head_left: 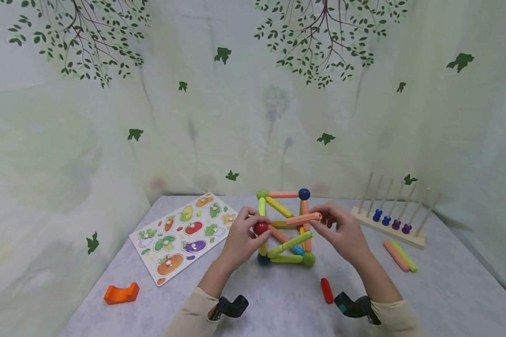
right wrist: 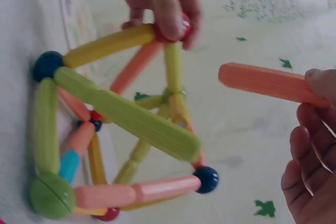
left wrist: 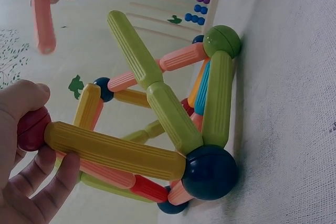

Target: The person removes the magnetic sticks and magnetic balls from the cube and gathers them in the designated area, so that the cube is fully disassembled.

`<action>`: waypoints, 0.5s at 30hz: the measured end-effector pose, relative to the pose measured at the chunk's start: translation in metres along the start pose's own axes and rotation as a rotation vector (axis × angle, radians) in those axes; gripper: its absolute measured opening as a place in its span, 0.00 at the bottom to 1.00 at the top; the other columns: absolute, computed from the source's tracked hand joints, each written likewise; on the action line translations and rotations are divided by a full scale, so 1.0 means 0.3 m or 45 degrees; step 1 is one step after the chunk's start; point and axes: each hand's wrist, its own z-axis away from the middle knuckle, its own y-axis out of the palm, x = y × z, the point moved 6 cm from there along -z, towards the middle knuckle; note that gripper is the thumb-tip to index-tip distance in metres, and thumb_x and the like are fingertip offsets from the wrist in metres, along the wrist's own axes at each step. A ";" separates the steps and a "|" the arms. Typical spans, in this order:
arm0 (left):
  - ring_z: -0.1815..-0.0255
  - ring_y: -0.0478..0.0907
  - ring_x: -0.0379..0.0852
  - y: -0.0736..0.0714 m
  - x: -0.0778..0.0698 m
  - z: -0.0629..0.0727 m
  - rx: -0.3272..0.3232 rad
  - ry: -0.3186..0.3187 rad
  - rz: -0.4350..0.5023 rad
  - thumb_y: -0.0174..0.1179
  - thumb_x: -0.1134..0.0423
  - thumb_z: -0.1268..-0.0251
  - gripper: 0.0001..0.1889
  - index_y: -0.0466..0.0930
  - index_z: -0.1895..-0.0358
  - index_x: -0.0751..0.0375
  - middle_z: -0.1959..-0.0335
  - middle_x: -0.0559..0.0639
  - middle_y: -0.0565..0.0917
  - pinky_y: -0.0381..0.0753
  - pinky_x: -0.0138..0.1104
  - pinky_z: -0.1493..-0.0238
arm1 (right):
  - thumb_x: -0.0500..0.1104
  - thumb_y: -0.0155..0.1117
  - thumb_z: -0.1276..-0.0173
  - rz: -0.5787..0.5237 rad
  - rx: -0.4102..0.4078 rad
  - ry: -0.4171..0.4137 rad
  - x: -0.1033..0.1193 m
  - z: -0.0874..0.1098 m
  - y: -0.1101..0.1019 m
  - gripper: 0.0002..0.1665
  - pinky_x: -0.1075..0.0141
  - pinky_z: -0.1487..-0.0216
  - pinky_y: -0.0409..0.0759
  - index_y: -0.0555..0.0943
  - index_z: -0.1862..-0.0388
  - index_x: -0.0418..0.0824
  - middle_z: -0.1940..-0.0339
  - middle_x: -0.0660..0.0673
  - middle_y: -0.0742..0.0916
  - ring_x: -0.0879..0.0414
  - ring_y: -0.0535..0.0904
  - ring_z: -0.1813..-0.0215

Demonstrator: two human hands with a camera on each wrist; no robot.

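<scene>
A frame of magnetic sticks and balls stands mid-table, with green balls (head_left: 308, 259) and dark blue balls (left wrist: 211, 172) at several corners. My left hand (head_left: 243, 236) pinches a red ball (left wrist: 32, 128) at the near upper corner, on top of a yellow stick (left wrist: 115, 150). Between thumb and fingers, my right hand (head_left: 341, 232) grips a salmon stick (right wrist: 265, 83) by one end; its other end points left over the frame. Two light-green sticks (right wrist: 136, 116), joined end to end, slant up from the lower blue ball, their upper end free.
On the left lie a vegetable picture board (head_left: 179, 238) and an orange curved block (head_left: 121, 294). A red stick (head_left: 326, 290) lies in front of the frame. To the right are a salmon stick (head_left: 395, 255), a green stick (head_left: 405, 256) and a wooden peg rack (head_left: 388, 227) with beads.
</scene>
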 end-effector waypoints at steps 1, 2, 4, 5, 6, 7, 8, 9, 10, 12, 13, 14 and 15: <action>0.59 0.75 0.42 0.001 0.001 0.000 -0.001 -0.004 -0.001 0.70 0.64 0.40 0.09 0.86 0.56 0.57 0.55 0.48 0.73 0.84 0.34 0.68 | 0.40 0.68 0.32 -0.029 -0.015 0.031 -0.008 -0.001 -0.020 0.11 0.73 0.65 0.78 0.83 0.51 0.43 0.63 0.49 0.83 0.62 0.75 0.65; 0.59 0.75 0.42 0.000 0.000 -0.001 -0.001 -0.008 -0.001 0.70 0.64 0.40 0.09 0.86 0.56 0.57 0.55 0.48 0.73 0.84 0.35 0.68 | 0.41 0.67 0.31 -0.054 -0.029 0.065 -0.017 -0.002 -0.041 0.11 0.73 0.65 0.78 0.83 0.51 0.42 0.62 0.49 0.84 0.61 0.75 0.64; 0.59 0.75 0.42 0.000 0.001 -0.003 0.003 -0.011 0.001 0.70 0.64 0.39 0.09 0.86 0.56 0.58 0.55 0.48 0.73 0.85 0.36 0.68 | 0.43 0.65 0.29 -0.078 -0.053 0.133 -0.038 -0.004 -0.083 0.12 0.74 0.64 0.79 0.83 0.50 0.41 0.59 0.48 0.85 0.62 0.76 0.63; 0.59 0.75 0.42 0.000 0.001 -0.004 0.005 -0.013 0.003 0.70 0.64 0.39 0.09 0.86 0.56 0.58 0.55 0.48 0.73 0.85 0.36 0.68 | 0.44 0.65 0.28 -0.071 -0.062 0.168 -0.051 -0.003 -0.105 0.12 0.74 0.63 0.79 0.82 0.49 0.41 0.59 0.49 0.85 0.63 0.77 0.62; 0.59 0.75 0.43 0.000 0.001 -0.004 0.006 -0.013 0.005 0.70 0.64 0.39 0.09 0.86 0.56 0.59 0.55 0.48 0.73 0.85 0.36 0.68 | 0.46 0.64 0.28 -0.053 -0.068 0.201 -0.065 -0.003 -0.125 0.14 0.74 0.63 0.79 0.83 0.49 0.41 0.58 0.50 0.86 0.64 0.78 0.62; 0.58 0.75 0.43 -0.001 0.001 -0.005 0.006 -0.012 0.006 0.70 0.64 0.39 0.10 0.86 0.56 0.59 0.55 0.48 0.73 0.85 0.36 0.68 | 0.48 0.63 0.27 -0.040 -0.062 0.238 -0.081 -0.002 -0.144 0.15 0.74 0.63 0.79 0.82 0.48 0.41 0.57 0.50 0.86 0.64 0.78 0.61; 0.58 0.75 0.43 -0.001 0.002 -0.004 0.005 -0.011 0.005 0.70 0.64 0.39 0.10 0.86 0.56 0.59 0.55 0.49 0.73 0.84 0.36 0.68 | 0.50 0.62 0.27 -0.014 -0.054 0.270 -0.100 -0.001 -0.163 0.17 0.74 0.62 0.80 0.82 0.46 0.42 0.57 0.51 0.86 0.64 0.78 0.61; 0.58 0.75 0.43 -0.001 0.002 -0.004 0.003 -0.011 0.005 0.70 0.64 0.39 0.10 0.86 0.56 0.59 0.55 0.48 0.73 0.84 0.35 0.68 | 0.52 0.62 0.26 0.012 -0.040 0.302 -0.119 0.001 -0.180 0.19 0.73 0.61 0.80 0.82 0.45 0.43 0.56 0.50 0.87 0.65 0.78 0.60; 0.58 0.75 0.43 -0.001 0.003 -0.003 0.001 -0.010 0.004 0.70 0.64 0.40 0.10 0.86 0.56 0.59 0.55 0.48 0.73 0.84 0.33 0.68 | 0.55 0.61 0.26 0.027 -0.021 0.342 -0.141 0.004 -0.197 0.21 0.72 0.60 0.80 0.82 0.43 0.44 0.55 0.48 0.87 0.65 0.79 0.59; 0.58 0.75 0.43 0.000 0.007 -0.002 -0.002 -0.006 0.002 0.70 0.64 0.40 0.10 0.86 0.56 0.58 0.55 0.48 0.73 0.83 0.31 0.68 | 0.58 0.58 0.25 0.086 0.035 0.399 -0.186 0.011 -0.226 0.25 0.71 0.60 0.81 0.80 0.39 0.45 0.53 0.45 0.87 0.64 0.79 0.59; 0.58 0.75 0.43 0.001 0.008 -0.001 -0.001 -0.007 0.002 0.70 0.64 0.39 0.10 0.86 0.56 0.58 0.55 0.48 0.73 0.83 0.30 0.68 | 0.58 0.56 0.25 0.099 0.070 0.428 -0.210 0.017 -0.239 0.26 0.70 0.60 0.81 0.79 0.37 0.44 0.51 0.43 0.86 0.63 0.79 0.59; 0.58 0.75 0.43 0.002 0.009 -0.001 0.000 -0.009 0.003 0.70 0.64 0.39 0.10 0.86 0.56 0.58 0.55 0.48 0.73 0.82 0.30 0.68 | 0.59 0.55 0.24 0.128 0.106 0.453 -0.234 0.022 -0.251 0.28 0.68 0.61 0.80 0.78 0.36 0.44 0.51 0.41 0.86 0.61 0.79 0.59; 0.58 0.75 0.43 0.003 0.009 -0.001 0.002 -0.012 0.003 0.70 0.64 0.39 0.09 0.86 0.56 0.58 0.55 0.48 0.73 0.82 0.29 0.68 | 0.60 0.53 0.24 0.157 0.142 0.474 -0.256 0.029 -0.261 0.29 0.67 0.61 0.80 0.77 0.35 0.43 0.50 0.40 0.86 0.59 0.80 0.59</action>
